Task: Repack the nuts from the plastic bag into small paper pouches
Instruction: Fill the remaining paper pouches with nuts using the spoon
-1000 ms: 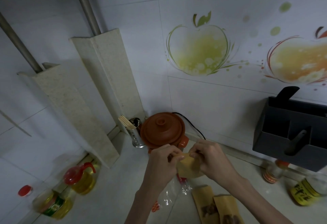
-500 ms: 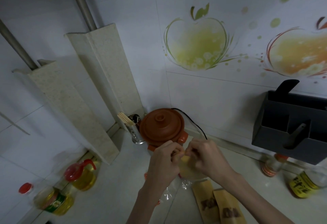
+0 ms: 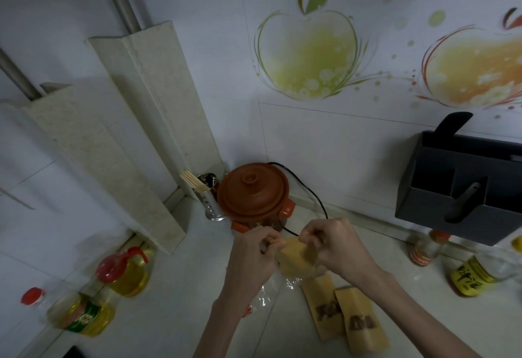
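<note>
A small tan paper pouch (image 3: 293, 261) is held up over the counter between both hands. My left hand (image 3: 251, 256) pinches its top left edge, and my right hand (image 3: 336, 247) pinches the top right edge. Below them the clear plastic bag (image 3: 268, 292) lies crumpled on the counter, partly hidden by my left forearm. Two more brown pouches (image 3: 322, 307) (image 3: 358, 321) with small windows lie flat side by side under my right forearm. No nuts can be made out.
A brown clay pot (image 3: 254, 191) with a black cord stands behind the hands, a metal chopstick holder (image 3: 210, 199) to its left. Oil bottles (image 3: 127, 270) (image 3: 82, 312) lie at the left, sauce bottles (image 3: 469, 275) at the right under a dark wall rack (image 3: 463, 188).
The pouch has turned and spread a little between my fingers, showing more of its face. Both hands stay at its top edge, over the same spot.
</note>
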{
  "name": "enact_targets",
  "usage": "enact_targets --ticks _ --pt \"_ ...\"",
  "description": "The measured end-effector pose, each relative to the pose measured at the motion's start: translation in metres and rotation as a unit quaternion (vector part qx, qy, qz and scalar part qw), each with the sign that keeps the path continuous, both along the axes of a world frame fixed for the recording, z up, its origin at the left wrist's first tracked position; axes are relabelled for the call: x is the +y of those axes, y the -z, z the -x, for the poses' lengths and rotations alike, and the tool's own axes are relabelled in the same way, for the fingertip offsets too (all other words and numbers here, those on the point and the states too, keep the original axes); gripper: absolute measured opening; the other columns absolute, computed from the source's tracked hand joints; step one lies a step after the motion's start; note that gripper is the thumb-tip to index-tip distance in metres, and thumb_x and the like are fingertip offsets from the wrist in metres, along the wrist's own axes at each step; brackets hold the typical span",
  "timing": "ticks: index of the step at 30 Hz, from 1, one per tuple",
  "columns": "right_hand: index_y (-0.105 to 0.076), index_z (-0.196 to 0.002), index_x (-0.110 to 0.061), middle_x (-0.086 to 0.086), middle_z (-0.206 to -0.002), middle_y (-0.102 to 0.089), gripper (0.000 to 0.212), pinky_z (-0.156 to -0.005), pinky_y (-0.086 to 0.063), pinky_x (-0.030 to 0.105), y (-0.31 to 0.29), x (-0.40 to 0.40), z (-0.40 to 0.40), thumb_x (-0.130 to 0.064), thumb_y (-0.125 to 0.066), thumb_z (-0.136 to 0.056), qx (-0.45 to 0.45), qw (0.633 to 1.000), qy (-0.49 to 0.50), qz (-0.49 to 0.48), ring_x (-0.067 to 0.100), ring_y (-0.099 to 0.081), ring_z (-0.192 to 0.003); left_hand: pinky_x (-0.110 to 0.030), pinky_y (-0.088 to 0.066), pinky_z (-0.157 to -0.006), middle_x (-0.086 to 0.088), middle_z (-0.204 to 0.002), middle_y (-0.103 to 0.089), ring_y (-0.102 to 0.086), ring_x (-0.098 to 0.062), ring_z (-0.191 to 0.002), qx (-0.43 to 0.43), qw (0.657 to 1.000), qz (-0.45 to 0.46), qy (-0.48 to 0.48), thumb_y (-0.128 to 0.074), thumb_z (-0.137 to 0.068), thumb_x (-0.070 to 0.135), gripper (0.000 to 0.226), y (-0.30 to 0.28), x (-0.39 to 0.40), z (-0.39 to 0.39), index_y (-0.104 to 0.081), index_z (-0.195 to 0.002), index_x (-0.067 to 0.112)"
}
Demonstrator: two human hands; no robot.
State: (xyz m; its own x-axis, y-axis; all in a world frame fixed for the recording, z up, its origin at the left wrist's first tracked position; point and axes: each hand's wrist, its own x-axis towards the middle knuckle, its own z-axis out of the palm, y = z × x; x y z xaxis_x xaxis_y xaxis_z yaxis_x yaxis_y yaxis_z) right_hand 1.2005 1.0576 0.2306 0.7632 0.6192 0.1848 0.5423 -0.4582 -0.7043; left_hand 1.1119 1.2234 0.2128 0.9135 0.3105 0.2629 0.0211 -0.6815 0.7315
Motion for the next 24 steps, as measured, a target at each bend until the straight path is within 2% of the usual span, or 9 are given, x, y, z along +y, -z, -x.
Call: enact_targets --ticks 2,5,8,13,17,20,24 --pt "-0.071 -0.074 -0.019 -0.026 -0.063 -0.058 0.015 -0.060 -0.037 -0.001 0.001 -0.001 0.000 -0.006 -0.067 -0.081 -0.002 1.000 0.009 -0.004 -0.015 -0.056 -0.070 -0.012 -0.049 -0.059 0.023 -0.070 -0.061 -0.062 -0.001 -0.075 -0.009 1.000 0.003 -0.002 -0.077 -0.080 0.018 0.009 0.001 0.002 0.001 -0.071 -0.080 0.024" --pt "-0.070 -0.075 -0.016 -0.014 -0.071 -0.064 0.011 -0.063 -0.037 0.001 0.002 -0.001 0.000 -0.007 -0.069 -0.079 -0.028 1.000 0.009 -0.005 -0.010 -0.054 -0.070 -0.014 -0.050 -0.059 0.024 -0.071 -0.062 -0.063 0.000 -0.074 -0.014 1.000 -0.002 -0.011 -0.076 -0.081 0.019 0.008 0.003 0.007 0.002 -0.071 -0.082 0.024" --pt "-0.067 -0.073 -0.014 -0.009 -0.073 -0.062 0.012 -0.064 -0.036 0.005 0.003 0.000 -0.001 -0.003 -0.068 -0.078 -0.054 0.998 -0.002 -0.007 -0.006 -0.050 -0.070 -0.015 -0.051 -0.060 0.023 -0.075 -0.063 -0.063 -0.001 -0.075 -0.020 1.000 -0.001 -0.012 -0.075 -0.081 0.014 0.006 0.006 0.011 0.002 -0.072 -0.083 0.020" --pt "-0.063 -0.072 -0.015 -0.013 -0.072 -0.057 0.017 -0.063 -0.039 0.014 0.008 0.007 0.000 0.001 -0.064 -0.077 -0.081 0.997 -0.002 -0.004 0.000 -0.050 -0.069 -0.031 -0.053 -0.061 0.014 -0.076 -0.063 -0.060 -0.006 -0.074 -0.015 0.999 -0.028 -0.030 -0.074 -0.080 0.010 0.012 0.007 0.009 0.001 -0.069 -0.079 0.021" --pt "-0.064 -0.076 -0.021 -0.021 -0.075 -0.055 0.014 -0.065 -0.043 0.012 0.012 0.009 0.000 -0.007 -0.065 -0.079 -0.056 0.998 -0.018 -0.008 -0.004 -0.053 -0.072 -0.033 -0.054 -0.062 0.014 -0.079 -0.061 -0.058 -0.005 -0.074 -0.007 0.999 -0.040 -0.035 -0.072 -0.083 0.012 0.013 0.013 0.010 0.004 -0.066 -0.082 0.024" --pt "-0.063 -0.074 -0.018 -0.015 -0.074 -0.059 0.013 -0.066 -0.047 0.020 0.016 0.010 -0.001 -0.006 -0.064 -0.078 -0.055 0.998 -0.036 0.011 0.002 -0.056 -0.071 -0.027 -0.053 -0.064 0.016 -0.085 -0.061 -0.056 -0.002 -0.079 0.017 0.998 -0.053 -0.006 -0.068 -0.087 0.018 0.009 0.021 0.006 0.008 -0.065 -0.089 0.027" --pt "-0.061 -0.073 -0.013 -0.006 -0.074 -0.059 0.011 -0.063 -0.046 0.026 0.020 0.011 0.004 -0.003 -0.061 -0.074 -0.077 0.995 -0.063 0.033 0.011 -0.055 -0.070 -0.012 -0.038 -0.061 0.017 -0.081 -0.059 -0.050 -0.002 -0.078 -0.009 0.994 -0.103 0.023 -0.066 -0.087 0.019 0.008 0.024 -0.006 0.010 -0.064 -0.085 0.026"
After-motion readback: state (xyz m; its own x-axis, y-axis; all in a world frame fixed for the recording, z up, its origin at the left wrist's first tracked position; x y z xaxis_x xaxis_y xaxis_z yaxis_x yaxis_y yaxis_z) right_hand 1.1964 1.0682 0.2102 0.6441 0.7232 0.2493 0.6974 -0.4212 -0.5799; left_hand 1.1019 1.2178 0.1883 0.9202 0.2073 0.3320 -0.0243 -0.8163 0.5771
